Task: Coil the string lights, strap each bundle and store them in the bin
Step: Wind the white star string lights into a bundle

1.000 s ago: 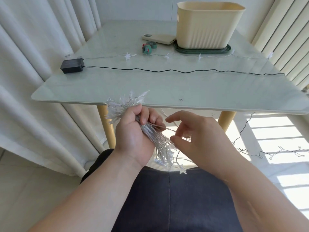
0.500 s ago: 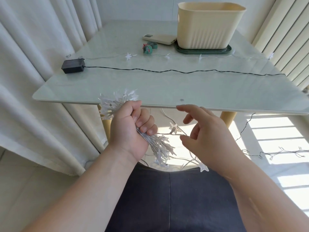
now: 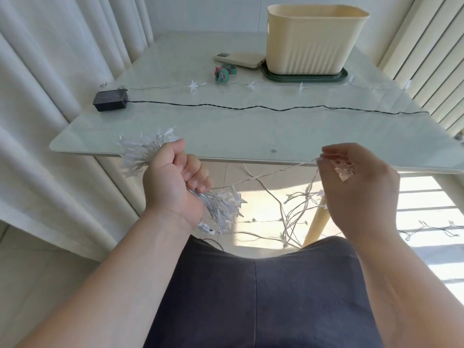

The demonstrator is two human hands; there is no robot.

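Bundle of star lights [image 3: 140, 155] at the table [image 3: 226, 131] edge
Left hand [image 3: 175, 182] is fisted round it, right hand [image 3: 359, 187] pinches the loose wire [image 3: 263, 175] by a star [image 3: 344, 172]. Bin [image 3: 313, 38] sits at the table's far side.

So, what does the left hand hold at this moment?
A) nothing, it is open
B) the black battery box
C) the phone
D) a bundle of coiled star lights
D: the left hand has its fingers curled round the bundle of star lights, while the right hand pinches the loose strand that leads away from it.
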